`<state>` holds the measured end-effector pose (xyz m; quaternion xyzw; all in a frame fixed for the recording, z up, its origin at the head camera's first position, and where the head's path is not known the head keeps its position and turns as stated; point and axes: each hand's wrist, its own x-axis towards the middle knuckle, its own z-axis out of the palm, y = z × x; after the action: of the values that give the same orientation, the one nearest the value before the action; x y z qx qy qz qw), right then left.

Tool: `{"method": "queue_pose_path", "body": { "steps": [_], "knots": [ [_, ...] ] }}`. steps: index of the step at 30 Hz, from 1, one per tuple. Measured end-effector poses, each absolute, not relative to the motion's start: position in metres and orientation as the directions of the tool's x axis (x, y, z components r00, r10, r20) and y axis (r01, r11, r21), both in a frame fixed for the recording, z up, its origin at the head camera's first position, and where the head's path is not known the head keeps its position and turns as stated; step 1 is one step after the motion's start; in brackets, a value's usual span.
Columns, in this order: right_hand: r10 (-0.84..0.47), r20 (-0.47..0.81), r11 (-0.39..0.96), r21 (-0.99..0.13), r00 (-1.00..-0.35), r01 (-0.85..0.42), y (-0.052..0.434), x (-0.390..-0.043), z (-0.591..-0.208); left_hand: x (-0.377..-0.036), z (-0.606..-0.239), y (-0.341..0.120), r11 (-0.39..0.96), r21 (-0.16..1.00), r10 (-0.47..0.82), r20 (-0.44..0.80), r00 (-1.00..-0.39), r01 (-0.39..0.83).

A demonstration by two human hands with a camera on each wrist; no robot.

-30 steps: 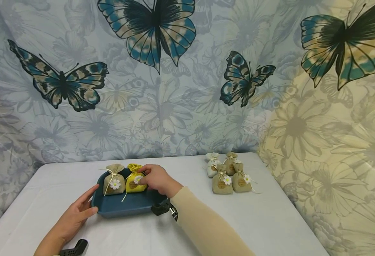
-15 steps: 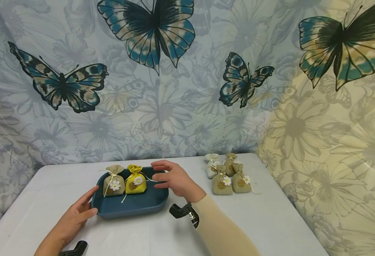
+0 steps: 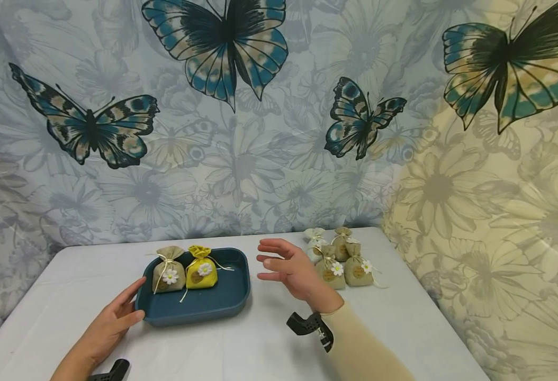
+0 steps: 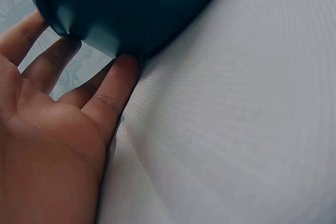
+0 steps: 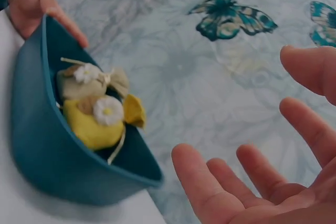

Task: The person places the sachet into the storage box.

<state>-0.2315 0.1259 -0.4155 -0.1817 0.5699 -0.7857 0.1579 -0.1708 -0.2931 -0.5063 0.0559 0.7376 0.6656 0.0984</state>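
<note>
At the left end of a dark blue tray (image 3: 198,312), my left hand (image 3: 105,328) rests its fingertips and thumb against the outer wall. In the left wrist view its fingers (image 4: 113,90) are fairly straight and touch the tray's end (image 4: 131,9). Inside the tray, a beige drawstring pouch (image 3: 164,283) and a yellow drawstring pouch (image 3: 198,280) sit side by side at the left, each with a white flower. My right hand (image 3: 298,272) hovers right of the tray with spread fingers, holding nothing; the right wrist view shows its fingers (image 5: 197,179) apart from the tray.
Several more pouches stand grouped at the back right of the white-covered table (image 3: 279,338): a white pouch (image 3: 314,243) and brownish ones, including a front pouch (image 3: 330,280) partly behind my right hand. A butterfly-patterned cloth (image 3: 260,201) hangs behind the table.
My right hand has let go of the yellow pouch, spread its fingers and moved right, out of the tray toward the pouch group. The left hand and tray have stayed put.
</note>
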Motion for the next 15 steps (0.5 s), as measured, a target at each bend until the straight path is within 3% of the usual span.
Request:
{"method": "queue_pose_path", "body": {
  "steps": [15],
  "knots": [
    [-0.365, 0.143, -0.304, -0.952, -0.92, -0.028, 0.244, -0.214, -0.426, -0.17, -0.507, -0.293, 0.104, 0.994, 0.212, -0.063, -0.975, -0.041]
  ]
}}
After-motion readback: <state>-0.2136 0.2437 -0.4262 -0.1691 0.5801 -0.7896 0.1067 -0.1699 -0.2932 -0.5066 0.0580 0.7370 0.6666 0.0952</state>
